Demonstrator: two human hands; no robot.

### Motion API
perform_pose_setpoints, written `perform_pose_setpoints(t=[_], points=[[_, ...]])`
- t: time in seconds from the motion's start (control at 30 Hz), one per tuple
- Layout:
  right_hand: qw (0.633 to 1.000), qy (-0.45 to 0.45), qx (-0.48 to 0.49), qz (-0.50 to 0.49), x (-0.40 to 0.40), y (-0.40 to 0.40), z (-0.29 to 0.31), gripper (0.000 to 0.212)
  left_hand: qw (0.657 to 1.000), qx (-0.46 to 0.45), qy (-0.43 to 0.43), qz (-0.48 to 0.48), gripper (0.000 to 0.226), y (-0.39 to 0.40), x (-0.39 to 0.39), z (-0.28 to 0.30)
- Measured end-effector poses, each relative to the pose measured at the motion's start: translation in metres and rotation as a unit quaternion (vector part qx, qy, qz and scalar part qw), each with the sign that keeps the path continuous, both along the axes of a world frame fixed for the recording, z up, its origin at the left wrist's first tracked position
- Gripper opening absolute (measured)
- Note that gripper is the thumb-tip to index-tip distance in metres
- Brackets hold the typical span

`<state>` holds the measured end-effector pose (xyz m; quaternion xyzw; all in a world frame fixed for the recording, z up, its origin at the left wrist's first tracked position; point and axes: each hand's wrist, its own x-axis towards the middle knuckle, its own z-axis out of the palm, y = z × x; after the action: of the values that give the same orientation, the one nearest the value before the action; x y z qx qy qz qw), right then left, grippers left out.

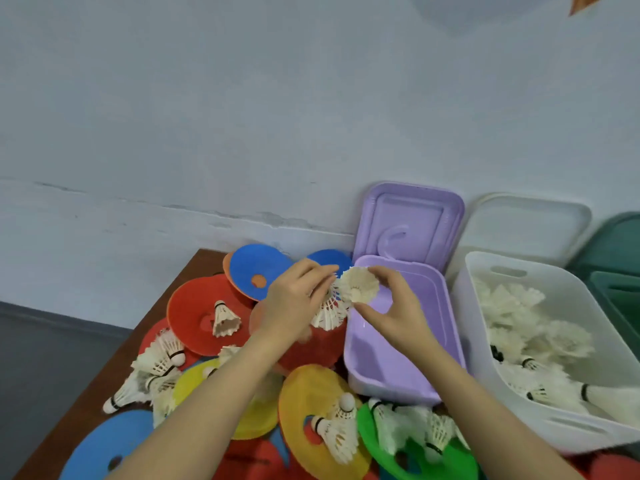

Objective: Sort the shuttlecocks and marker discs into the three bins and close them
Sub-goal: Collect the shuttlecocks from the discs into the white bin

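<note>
Bare hands (391,306), feathery shuttlecock (358,289)

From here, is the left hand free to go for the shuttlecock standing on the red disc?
Probably not yet. The left hand is gripping a shuttlecock beside the purple bin. The shuttlecock on the red disc stands uncovered just to its left, so only the full grip stands in the way.

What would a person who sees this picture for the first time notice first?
Most likely the two hands in the middle: the left hand and the right hand each hold a white shuttlecock over the empty purple bin. Next comes the bright heap of marker discs and loose shuttlecocks on the brown table at lower left. At right, the white bin is already full of shuttlecocks.
</note>
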<state>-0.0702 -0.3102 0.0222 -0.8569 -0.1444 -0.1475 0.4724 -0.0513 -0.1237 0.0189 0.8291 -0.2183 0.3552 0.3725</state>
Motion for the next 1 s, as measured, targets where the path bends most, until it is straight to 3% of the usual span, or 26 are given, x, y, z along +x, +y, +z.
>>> perform_pose_setpoints(t=[0.13,0.27,0.5,0.6,0.67,0.73,0.9,1.0], points=[[0.999,-0.020,0.016,-0.028,-0.017,-0.081,0.008,0.048,0.999,-0.018,-0.001,-0.031,0.024,-0.085,-0.009,0.008],[0.996,-0.032,-0.011,-0.081,-0.032,-0.157,0.010,0.066,0.997,-0.038,0.005,-0.062,0.023,-0.163,-0.018,0.010],[0.985,-0.032,-0.073,-0.152,-0.049,-0.265,-0.001,0.061,0.994,-0.042,0.051,-0.089,0.024,-0.275,-0.032,0.001],[0.977,0.008,-0.132,-0.164,-0.053,-0.299,-0.018,0.065,0.983,0.043,0.134,-0.119,0.028,-0.303,-0.030,-0.014],[0.966,0.073,-0.195,-0.152,-0.055,-0.314,-0.032,0.069,0.953,0.179,0.209,-0.128,0.036,-0.314,-0.030,-0.028],[0.948,0.139,-0.260,-0.118,-0.059,-0.322,-0.045,0.071,0.923,0.284,0.231,-0.121,0.045,-0.316,-0.034,-0.038],[0.911,0.179,-0.364,-0.072,-0.061,-0.322,-0.052,0.062,0.901,0.357,0.235,-0.077,0.049,-0.308,-0.041,-0.045],[0.892,0.192,-0.404,-0.066,-0.058,-0.312,-0.048,0.064,0.900,0.341,0.263,-0.072,0.048,-0.304,-0.044,-0.042]])
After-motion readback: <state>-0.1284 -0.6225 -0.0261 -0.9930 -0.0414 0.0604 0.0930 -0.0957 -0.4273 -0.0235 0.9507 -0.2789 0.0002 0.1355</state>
